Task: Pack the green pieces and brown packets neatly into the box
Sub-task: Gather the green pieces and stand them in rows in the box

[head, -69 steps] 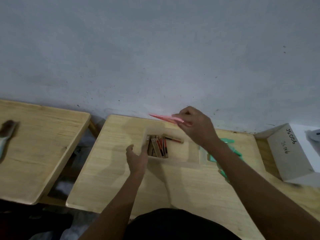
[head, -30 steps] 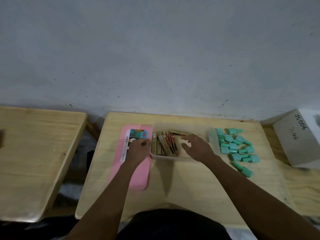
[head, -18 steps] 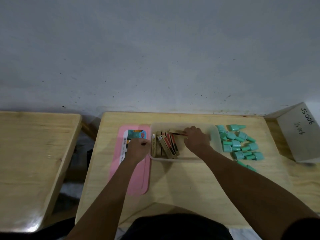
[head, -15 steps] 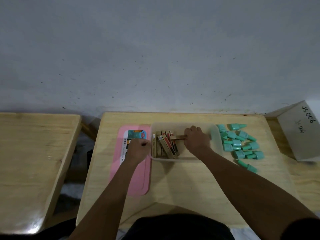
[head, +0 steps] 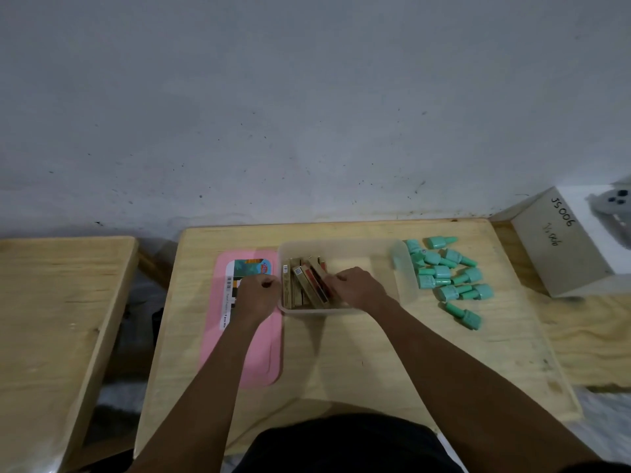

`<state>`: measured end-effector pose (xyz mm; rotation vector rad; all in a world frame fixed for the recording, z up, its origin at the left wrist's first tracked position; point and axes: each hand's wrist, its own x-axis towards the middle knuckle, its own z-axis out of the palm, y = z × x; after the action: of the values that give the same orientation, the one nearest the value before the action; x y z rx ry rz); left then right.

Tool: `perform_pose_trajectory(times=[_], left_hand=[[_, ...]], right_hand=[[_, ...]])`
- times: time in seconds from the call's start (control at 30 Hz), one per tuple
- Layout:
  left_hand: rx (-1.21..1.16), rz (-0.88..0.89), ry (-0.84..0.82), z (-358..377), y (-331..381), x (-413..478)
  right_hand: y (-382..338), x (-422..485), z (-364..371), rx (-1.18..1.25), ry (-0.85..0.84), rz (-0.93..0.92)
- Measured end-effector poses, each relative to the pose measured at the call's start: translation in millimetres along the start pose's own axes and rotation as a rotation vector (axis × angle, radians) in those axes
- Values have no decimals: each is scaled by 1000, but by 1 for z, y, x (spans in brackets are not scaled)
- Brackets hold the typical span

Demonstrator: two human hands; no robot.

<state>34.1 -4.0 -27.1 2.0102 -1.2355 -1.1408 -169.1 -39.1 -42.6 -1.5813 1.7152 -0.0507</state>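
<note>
A clear plastic box (head: 404,268) stands in the middle of the wooden table (head: 358,353). Several brown packets (head: 302,285) stand on edge in its left part, leaning rightwards. My right hand (head: 358,288) is inside the box, fingers pressed against the rightmost packets. My left hand (head: 256,295) is a closed fist against the box's left wall, resting over the pink lid (head: 242,346). Several green pieces (head: 444,274) lie loose on the table to the right of the box.
The pink lid with a printed label lies flat to the left of the box. A grey cardboard box marked JS006 (head: 560,244) stands at the far right. A second wooden table (head: 51,319) sits to the left across a gap. A wall rises behind.
The pink lid, held up in my right hand earlier, now lies left of the box. My right hand moved into the box against the packets; my left hand came to the box's left wall.
</note>
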Motion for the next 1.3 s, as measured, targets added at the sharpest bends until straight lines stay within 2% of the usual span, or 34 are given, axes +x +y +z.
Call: perform_pose_trajectory(times=[0.13,0.23,0.37,0.5,0.57,0.63,0.7,0.8,1.03,1.2,1.3], left_hand=[[64,5,52,5,3,1],[58,27,149,14,8,-3],[81,309,340,33,28,-16],[70,483,178,68,64,-26],[103,605,83,91,78,-29],[169,653,-37,113,93,-32],[255,668,-122,135,104,-31],[370,628,-179,163,120,-25],[758,563,-124,206,152,-3],[908,514,-44,225,160,8],[932,515,-65,234,167,10]], right_hand=[[11,-15,-16,55,79,-39],[29,-32,-29,83,252,-82],[63,-64,-47,199,540,-44],[113,-89,-59,252,713,137],[138,-96,-65,262,718,234],[162,-101,-72,266,720,314],[183,-104,-80,260,703,364],[211,-102,-85,215,591,394],[224,-84,-93,-71,266,268],[228,-71,-93,-209,226,152],[232,-67,-95,-241,229,114]])
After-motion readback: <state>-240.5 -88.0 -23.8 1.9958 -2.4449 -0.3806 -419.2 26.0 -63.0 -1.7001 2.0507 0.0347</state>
